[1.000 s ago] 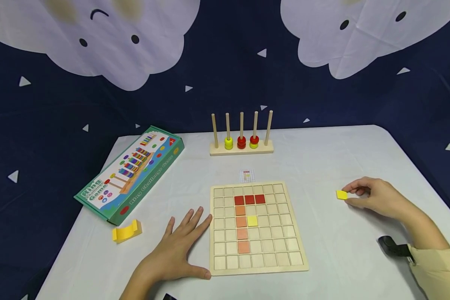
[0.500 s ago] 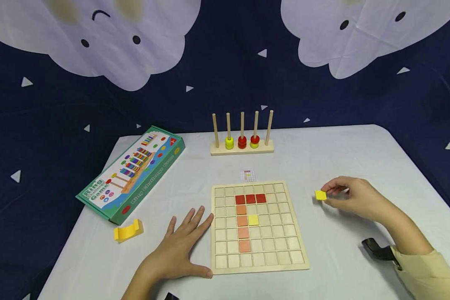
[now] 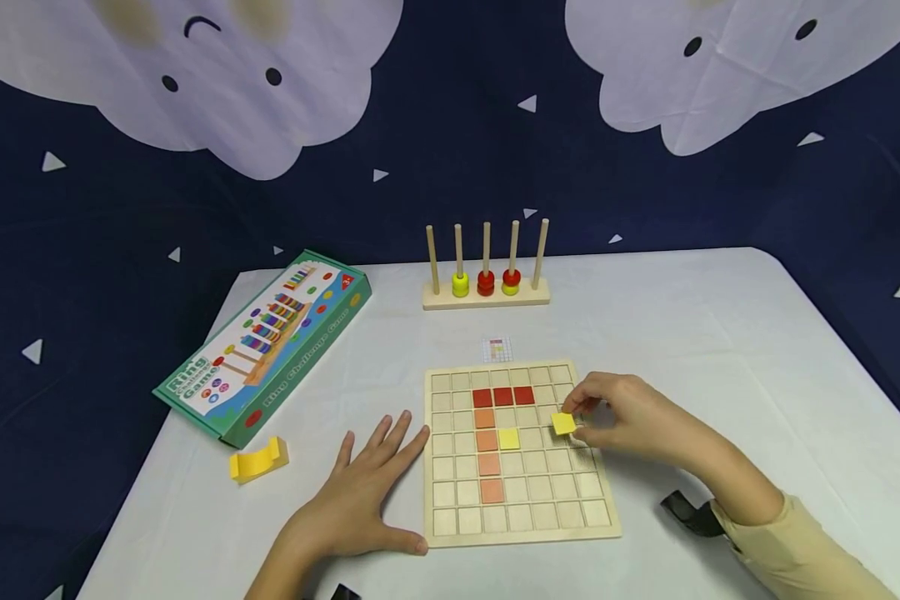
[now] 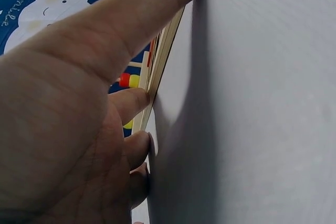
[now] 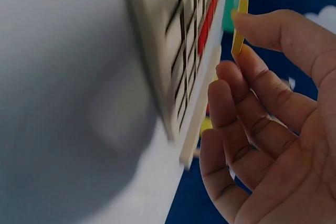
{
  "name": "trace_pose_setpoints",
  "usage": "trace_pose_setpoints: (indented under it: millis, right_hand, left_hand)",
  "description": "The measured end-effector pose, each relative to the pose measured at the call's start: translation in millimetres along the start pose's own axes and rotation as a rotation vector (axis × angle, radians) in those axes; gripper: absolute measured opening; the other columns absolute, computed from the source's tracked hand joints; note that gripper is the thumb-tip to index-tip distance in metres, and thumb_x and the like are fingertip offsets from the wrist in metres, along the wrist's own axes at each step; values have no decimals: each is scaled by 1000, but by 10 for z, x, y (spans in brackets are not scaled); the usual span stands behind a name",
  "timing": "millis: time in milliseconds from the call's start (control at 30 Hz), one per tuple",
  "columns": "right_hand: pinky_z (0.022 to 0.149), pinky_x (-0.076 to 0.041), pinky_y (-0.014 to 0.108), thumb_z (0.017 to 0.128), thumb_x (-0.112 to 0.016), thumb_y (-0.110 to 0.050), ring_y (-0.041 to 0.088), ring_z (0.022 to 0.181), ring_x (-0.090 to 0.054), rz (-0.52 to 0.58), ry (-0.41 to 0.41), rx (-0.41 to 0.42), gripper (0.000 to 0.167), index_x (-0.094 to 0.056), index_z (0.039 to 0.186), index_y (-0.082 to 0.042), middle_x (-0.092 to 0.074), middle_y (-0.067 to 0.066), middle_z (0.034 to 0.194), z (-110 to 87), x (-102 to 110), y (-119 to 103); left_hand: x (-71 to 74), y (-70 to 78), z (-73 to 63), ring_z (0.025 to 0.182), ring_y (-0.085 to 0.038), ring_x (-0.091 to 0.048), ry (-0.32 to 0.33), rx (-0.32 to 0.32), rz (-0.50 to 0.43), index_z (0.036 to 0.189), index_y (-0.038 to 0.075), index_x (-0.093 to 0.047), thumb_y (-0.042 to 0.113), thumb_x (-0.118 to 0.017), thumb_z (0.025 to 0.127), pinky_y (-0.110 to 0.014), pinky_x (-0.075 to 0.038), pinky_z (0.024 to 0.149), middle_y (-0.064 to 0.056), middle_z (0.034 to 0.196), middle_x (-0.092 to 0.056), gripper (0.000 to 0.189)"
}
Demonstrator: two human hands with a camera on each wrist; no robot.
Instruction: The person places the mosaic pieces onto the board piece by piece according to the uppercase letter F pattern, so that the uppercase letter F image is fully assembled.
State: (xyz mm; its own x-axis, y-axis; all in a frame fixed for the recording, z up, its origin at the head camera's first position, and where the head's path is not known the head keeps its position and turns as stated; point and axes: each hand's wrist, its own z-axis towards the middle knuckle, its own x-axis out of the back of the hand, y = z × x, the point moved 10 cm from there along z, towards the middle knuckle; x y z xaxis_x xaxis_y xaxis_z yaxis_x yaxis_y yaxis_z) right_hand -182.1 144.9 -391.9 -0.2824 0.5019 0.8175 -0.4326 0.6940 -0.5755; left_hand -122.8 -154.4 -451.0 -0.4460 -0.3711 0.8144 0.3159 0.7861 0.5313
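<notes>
Between thumb and index finger my right hand (image 3: 633, 417) pinches a yellow square tile (image 3: 563, 423), held over the right part of a wooden grid board (image 3: 521, 518). The right wrist view shows that tile (image 5: 240, 27) edge-on, raised off the board. Spread flat on the table, my left hand (image 3: 352, 500) touches the board's left edge with thumb and index fingertip. In the grid lie a row of red tiles (image 3: 502, 397), a column of orange to pink tiles (image 3: 487, 440) below its left end, and one yellow tile (image 3: 508, 438) beside that column.
Behind the board lies a small pattern card (image 3: 497, 349). Farther back stands a wooden peg rack (image 3: 487, 302) with red and yellow rings. A green game box (image 3: 266, 350) and a yellow curved block (image 3: 258, 460) are at the left.
My right hand has carried the yellow tile leftward from the bare table on the right to above the board. The left hand stays at the board's edge.
</notes>
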Motion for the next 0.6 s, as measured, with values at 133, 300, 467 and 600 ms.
trace_pose_setpoints:
  millis: [133, 300, 467, 600]
  right_hand:
    - [85, -61, 30, 86, -88, -14, 7, 93, -68, 4, -31, 39, 23, -77, 105, -17, -73, -11, 101, 86, -144, -144]
    - [89, -63, 30, 86, -87, -13, 8, 98, -71, 18, -56, 17, 23, -77, 106, -14, -74, -8, 103, 154, -256, -182]
    - [93, -61, 35, 84, -87, -13, 7, 99, -67, -13, -65, -12, 23, -77, 105, -15, -74, -8, 103, 172, -307, -184]
    - [92, -58, 38, 83, -88, -15, 6, 95, -62, -54, -59, -24, 23, -78, 104, -17, -72, -10, 101, 179, -327, -191]
  left_hand:
    - [-8, 3, 12, 170, -36, -7, 0, -1, 1, 172, 33, -25, 72, -91, 67, -81, 1, 126, 2, 183, -11, 130]
    - [-10, 11, 21, 170, -37, -8, 0, -4, 3, 172, 32, -26, 72, -91, 67, -81, 1, 126, 1, 183, -11, 130]
    - [-3, 19, 19, 170, -37, -8, -2, -2, 2, 172, 31, -26, 72, -90, 67, -82, 1, 125, 0, 183, -12, 130]
    - [-3, 19, 16, 170, -37, -7, -8, 2, -5, 172, 32, -26, 72, -90, 67, -82, 1, 125, 0, 183, -12, 130]
